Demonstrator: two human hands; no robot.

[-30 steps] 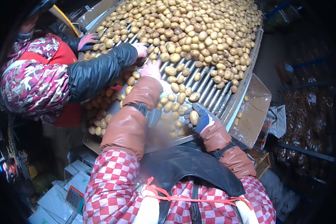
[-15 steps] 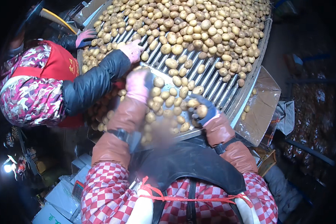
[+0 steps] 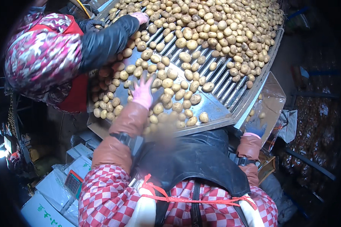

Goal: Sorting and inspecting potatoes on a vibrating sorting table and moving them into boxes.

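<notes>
My left hand (image 3: 143, 91), in a pink glove with grey fingers, is spread over the potatoes (image 3: 167, 83) on the metal sorting tray (image 3: 212, 109); it grips nothing. Beyond the tray's right edge, my right hand (image 3: 255, 127), in a blue-grey glove with a pink cuff, reaches over the cardboard box (image 3: 273, 99). Its fingers look stretched out, though they are dim and partly blurred. A single potato (image 3: 262, 115) shows just past its fingertips. Loose potatoes lie thickly around my left hand, some against its fingers.
Metal rollers (image 3: 218, 79) slope down to the tray, with a large potato heap (image 3: 223, 28) on them. At left a co-worker (image 3: 41, 56) in a patterned hood and red apron reaches over the rollers. White cartons (image 3: 51, 191) stand at lower left. A dark blurred spot covers part of the tray's near edge.
My right hand has gone from the tray, where it held potatoes, right to the cardboard box. My left hand has shifted slightly, fingers now spread. The co-worker's arm reaches farther up the rollers.
</notes>
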